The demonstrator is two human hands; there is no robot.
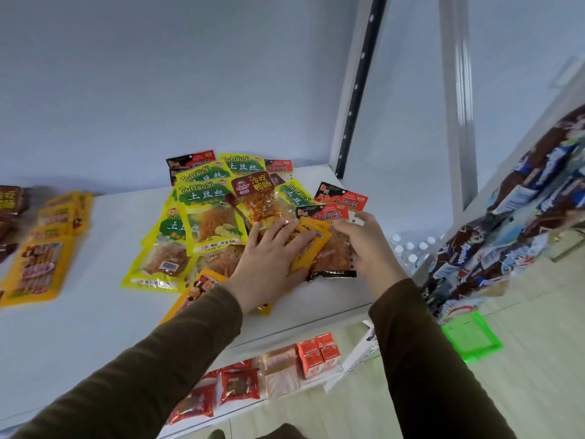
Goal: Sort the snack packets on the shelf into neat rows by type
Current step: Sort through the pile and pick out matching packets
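Left hand (272, 248) fingers flat, spread on orange packets (311, 245); right hand (364, 242) fingers curled, gripping red packet (329, 213). Lift singly; keep mixed pile (209, 217) undisturbed.

Bright, even, cool light with soft shadows; edges blurred and wide-angle warped.

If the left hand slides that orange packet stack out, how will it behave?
Likely floppy: the orange packets are thin flat pouches. Probably slippery, since the glossy film rests on other glossy packets, so the stack may fan apart. The left hand pressing flat on top should help hold it together.
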